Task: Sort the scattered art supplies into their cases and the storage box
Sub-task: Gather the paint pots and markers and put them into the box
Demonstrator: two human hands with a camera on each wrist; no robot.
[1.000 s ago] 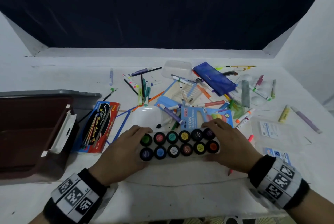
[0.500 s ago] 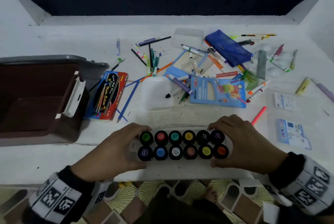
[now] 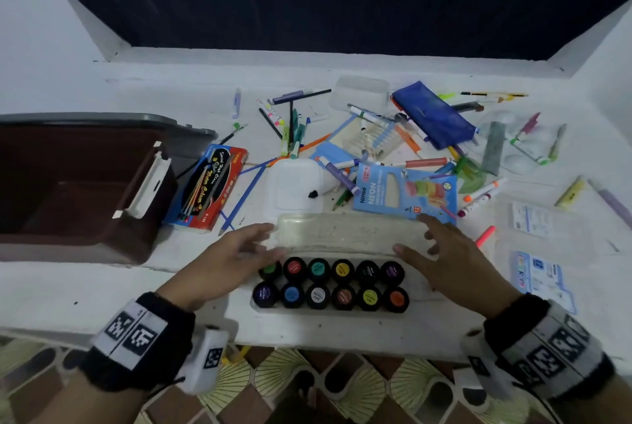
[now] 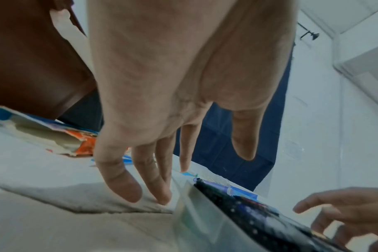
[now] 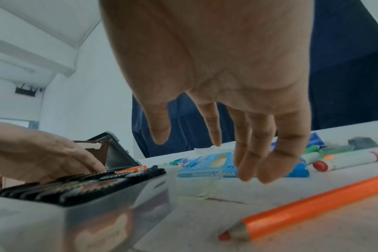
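Near the desk's front edge, your left hand (image 3: 228, 257) hovers spread and empty at the left end of the paint case (image 3: 331, 287), twelve capped pots in two rows, its clear lid (image 3: 349, 231) now flung back flat behind them. The thin plastic looks light, flexible and slick; lift it by both short ends. Your right hand (image 3: 451, 258), fingers splayed, has let go too: half a second ago both clasped the case.
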